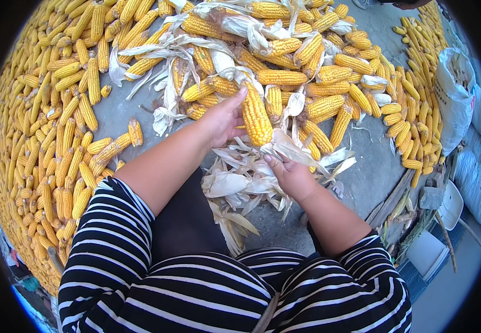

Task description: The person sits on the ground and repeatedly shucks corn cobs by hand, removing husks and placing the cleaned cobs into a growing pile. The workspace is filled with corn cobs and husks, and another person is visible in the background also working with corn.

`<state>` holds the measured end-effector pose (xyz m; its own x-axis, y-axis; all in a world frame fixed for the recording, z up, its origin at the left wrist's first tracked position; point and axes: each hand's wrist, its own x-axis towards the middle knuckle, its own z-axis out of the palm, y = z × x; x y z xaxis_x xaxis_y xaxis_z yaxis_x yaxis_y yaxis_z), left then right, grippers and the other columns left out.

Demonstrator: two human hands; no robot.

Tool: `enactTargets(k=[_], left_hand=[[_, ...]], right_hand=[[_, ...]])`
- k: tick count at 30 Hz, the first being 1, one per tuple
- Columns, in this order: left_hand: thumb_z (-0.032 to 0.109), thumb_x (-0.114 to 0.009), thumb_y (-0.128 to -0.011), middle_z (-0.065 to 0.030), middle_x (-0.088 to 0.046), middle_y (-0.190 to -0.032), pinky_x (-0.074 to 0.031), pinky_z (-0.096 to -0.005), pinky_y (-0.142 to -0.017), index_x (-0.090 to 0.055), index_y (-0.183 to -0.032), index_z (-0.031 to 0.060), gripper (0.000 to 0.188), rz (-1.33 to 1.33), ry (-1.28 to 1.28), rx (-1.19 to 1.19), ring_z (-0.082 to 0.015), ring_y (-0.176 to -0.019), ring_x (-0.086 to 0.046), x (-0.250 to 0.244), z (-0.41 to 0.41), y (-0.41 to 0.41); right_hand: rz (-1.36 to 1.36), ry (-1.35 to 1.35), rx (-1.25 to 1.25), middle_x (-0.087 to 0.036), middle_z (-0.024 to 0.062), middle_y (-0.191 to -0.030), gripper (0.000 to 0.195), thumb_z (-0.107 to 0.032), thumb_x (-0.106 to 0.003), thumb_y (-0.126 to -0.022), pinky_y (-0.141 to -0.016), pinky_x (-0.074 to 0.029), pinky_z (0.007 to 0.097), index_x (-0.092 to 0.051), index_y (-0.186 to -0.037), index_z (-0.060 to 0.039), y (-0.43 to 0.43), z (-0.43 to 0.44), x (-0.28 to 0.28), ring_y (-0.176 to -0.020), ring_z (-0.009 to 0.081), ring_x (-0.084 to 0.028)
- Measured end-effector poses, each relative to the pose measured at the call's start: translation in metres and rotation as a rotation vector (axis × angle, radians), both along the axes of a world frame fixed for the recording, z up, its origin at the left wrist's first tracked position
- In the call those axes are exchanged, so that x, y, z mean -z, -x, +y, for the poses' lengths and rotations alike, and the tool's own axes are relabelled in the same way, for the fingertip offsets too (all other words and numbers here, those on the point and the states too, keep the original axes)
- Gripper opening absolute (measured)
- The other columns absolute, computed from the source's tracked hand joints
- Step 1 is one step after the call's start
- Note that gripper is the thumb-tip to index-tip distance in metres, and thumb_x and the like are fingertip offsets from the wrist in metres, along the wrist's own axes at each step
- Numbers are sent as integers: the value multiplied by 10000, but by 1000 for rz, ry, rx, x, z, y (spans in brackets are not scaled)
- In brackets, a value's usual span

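My left hand (225, 118) grips a yellow corn cob (256, 114) by its side, thumb on the kernels. The cob slants, its lower end pointing down toward my right hand (289, 172). Between the thumb and fingers of that hand are pale dry husk leaves (292, 150) at the cob's lower end. Whether they still join the cob I cannot tell. Beneath both hands lies a heap of stripped husks (240, 183) on the concrete ground. Just beyond is a pile of cobs (282, 77), some with husks (169, 112) folded back.
A large bank of bare cobs (36, 137) fills the left side. More cobs (423, 108) lie at right, beside white woven sacks (454, 100). A white shovel-like scoop (450, 204), a grey block (432, 197) and wooden boards (396, 197) sit at lower right.
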<state>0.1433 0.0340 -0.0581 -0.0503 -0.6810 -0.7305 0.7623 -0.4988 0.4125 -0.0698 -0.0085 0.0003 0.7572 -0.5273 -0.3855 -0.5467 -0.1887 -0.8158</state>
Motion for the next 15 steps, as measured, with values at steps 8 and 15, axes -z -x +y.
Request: enactTargets(k=[8,15], left_hand=[[200,-741,-792,-107,-566,-1144,-477,-340,-878,-321,-1340,21,713,-263,294,-191,-189,-1036,-567,-30,8,-7],[313,-727,-793,-154,-559,-1191,-441,-311,-926,-329,-1346,-49,771,-414,355,149,-180,-1088,-542,-35,10,2]], right_hand=[[-21,-424,80,-576,80,-1067,398,-209,-667,-838,-890,-442,307,-540,-1165,-21,-29,-49,-8,-1002,174,-549],[-221,-428,331,-571,93,-1116,520,-238,-666,-849,-916,-429,302,-439,-1246,10,-92,-50,-20,-1038,165,-531]])
